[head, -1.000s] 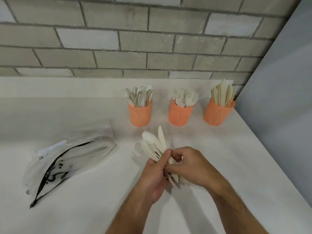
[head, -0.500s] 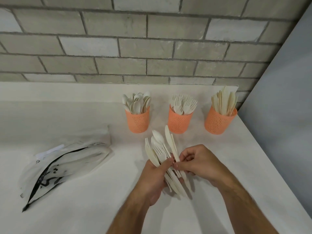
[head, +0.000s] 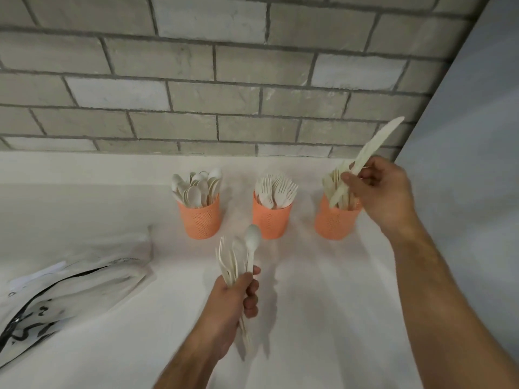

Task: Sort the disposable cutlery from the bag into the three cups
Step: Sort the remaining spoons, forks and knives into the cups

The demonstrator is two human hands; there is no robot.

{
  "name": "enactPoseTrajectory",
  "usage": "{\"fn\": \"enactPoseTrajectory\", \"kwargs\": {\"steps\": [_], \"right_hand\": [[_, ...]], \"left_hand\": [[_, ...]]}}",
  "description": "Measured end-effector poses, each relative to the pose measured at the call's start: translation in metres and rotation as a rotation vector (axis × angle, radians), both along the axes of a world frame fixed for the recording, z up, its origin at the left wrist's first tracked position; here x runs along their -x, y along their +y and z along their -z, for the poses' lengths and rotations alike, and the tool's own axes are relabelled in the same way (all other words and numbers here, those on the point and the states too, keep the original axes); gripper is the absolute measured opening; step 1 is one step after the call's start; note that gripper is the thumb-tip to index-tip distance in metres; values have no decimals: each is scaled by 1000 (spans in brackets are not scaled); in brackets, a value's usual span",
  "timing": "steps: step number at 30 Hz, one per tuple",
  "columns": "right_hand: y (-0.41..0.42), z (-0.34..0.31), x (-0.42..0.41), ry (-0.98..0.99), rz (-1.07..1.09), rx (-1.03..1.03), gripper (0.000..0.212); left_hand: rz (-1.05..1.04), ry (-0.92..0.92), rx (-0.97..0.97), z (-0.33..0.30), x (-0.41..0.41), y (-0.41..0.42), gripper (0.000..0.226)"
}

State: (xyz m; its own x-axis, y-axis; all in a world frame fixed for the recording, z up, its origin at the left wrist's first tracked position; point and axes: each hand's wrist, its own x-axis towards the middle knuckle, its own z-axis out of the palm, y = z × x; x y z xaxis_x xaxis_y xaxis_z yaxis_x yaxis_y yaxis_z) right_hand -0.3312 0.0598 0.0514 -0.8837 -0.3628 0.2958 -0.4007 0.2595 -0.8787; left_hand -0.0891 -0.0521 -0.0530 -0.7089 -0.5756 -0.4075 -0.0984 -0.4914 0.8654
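Right hand pinches one knife in curled fingers, directly over the right-most cup of knives. Long axis tilted: handle end down at the rim, blade up and right. Left hand grips a bundle of forks and spoons above the counter.

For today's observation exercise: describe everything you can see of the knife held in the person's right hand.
The knife is a pale cream disposable piece, matte, perhaps wood fibre or bioplastic. The right hand pinches it near mid-length. It tilts, blade tip up and to the right against the brick wall, handle end down over the right-hand orange cup, among the knives standing there. Whether it touches them is unclear.
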Motion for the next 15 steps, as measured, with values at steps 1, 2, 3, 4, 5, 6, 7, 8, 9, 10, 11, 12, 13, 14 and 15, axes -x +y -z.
{"fn": "enactPoseTrajectory", "kwargs": {"steps": [1, 2, 3, 4, 5, 6, 7, 8, 9, 10, 11, 12, 13, 14, 15], "right_hand": [[0, -3, 14, 54, 37, -34, 12], [0, -3, 26, 91, 63, -71, 14], [-1, -2, 36, 116, 77, -116, 16], [-3, 1, 44, 131, 82, -170, 17], [-5, 5, 49, 133, 75, -228, 17], [-5, 10, 53, 123, 61, -279, 19], [-4, 14, 56, 108, 53, -321, 24], [-3, 17, 56, 97, 64, -349, 33], [1, 19, 55, 108, 101, -357, 42], [6, 21, 52, 142, 151, -350, 48], [11, 21, 43, 181, 191, -335, 47], [14, 21, 30, 200, 199, -306, 38], [16, 21, 13, 172, 157, -264, 25], [16, 24, -7, 99, 61, -222, 13], [14, 28, -28, 16, -69, -211, 9]], "left_hand": [[7, 14, -10, -2, 2, 1, 16], [13, 32, -25, -4, 4, 2, 14], [22, 54, -45, -7, 6, 3, 12], [33, 75, -66, -10, 7, 4, 10], [42, 93, -85, -13, 9, 6, 8], [48, 109, -103, -15, 10, 6, 7], [49, 121, -119, -17, 11, 7, 6], [49, 131, -132, -19, 12, 7, 6], [47, 137, -142, -20, 13, 8, 6], [43, 139, -150, -22, 14, 8, 7], [35, 137, -155, -23, 15, 8, 7], [28, 131, -153, -23, 15, 8, 9], [25, 125, -148, -23, 16, 8, 11], [30, 121, -142, -23, 17, 8, 13], [45, 120, -136, -23, 17, 9, 14]]}}
